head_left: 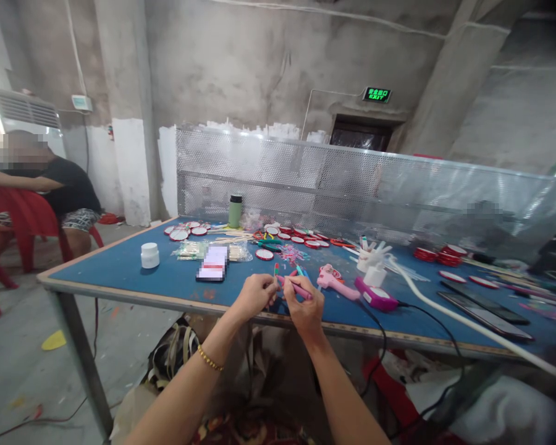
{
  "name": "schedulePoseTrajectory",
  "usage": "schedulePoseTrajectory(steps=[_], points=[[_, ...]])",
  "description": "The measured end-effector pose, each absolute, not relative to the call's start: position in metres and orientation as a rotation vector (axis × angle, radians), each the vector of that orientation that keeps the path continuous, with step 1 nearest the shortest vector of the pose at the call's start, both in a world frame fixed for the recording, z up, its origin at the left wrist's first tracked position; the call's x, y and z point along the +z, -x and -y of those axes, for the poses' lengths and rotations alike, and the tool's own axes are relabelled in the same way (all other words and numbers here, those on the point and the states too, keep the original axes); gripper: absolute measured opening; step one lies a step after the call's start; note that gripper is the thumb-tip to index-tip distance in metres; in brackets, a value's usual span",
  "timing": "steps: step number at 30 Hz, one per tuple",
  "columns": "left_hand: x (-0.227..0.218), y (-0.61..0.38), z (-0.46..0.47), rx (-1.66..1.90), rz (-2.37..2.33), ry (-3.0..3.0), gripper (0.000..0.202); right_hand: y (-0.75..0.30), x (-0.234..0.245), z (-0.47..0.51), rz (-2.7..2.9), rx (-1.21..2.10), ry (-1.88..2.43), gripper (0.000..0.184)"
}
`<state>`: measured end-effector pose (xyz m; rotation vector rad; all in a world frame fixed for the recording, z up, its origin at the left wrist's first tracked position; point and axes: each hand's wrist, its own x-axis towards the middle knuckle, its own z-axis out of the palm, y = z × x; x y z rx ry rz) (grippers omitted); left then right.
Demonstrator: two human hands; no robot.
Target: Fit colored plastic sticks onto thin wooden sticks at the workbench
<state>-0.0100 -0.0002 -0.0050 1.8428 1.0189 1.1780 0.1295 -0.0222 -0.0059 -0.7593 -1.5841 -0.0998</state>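
My left hand (258,295) is closed in a pinch at the table's front edge. A thin piece with a red and green tip (276,269) sticks up from its fingertips; the rest is hidden. My right hand (307,309) grips a pink pen-shaped tool (301,289), whose tip points at the left fingertips. The two hands almost touch. Just right of the right hand lies a pink pistol-shaped tool (340,284), beside a purple box (375,295) with a black cable. Behind the hands is a heap of small pink and blue pieces (293,252).
Round red-rimmed discs (264,254) lie scattered across the blue table (120,278). A phone (213,262), a white jar (150,255) and a green bottle (235,212) stand or lie left. At right are two dark phones (484,315) and a white hose (445,315). Someone sits far left.
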Motion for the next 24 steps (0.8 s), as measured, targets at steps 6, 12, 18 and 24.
schedulePoseTrajectory(steps=[6, 12, 18, 24], points=[[-0.0039, 0.0095, 0.0020, 1.179, -1.037, -1.839, 0.032, -0.1298, -0.0059, 0.0223, 1.589, -0.090, 0.770, 0.016], [-0.0030, 0.0096, 0.0019, 1.168, -1.046, -1.846, 0.031, -0.1299, -0.0059, 0.0219, 1.580, -0.091, 0.782, 0.016], [-0.0031, 0.0094, 0.0019, 1.171, -1.036, -1.845, 0.031, -0.1296, -0.0046, 0.0238, 1.571, -0.077, 0.794, 0.016], [-0.0029, 0.0097, 0.0028, 1.169, -1.037, -1.850, 0.031, -0.1298, -0.0049, 0.0236, 1.566, -0.071, 0.790, 0.017]])
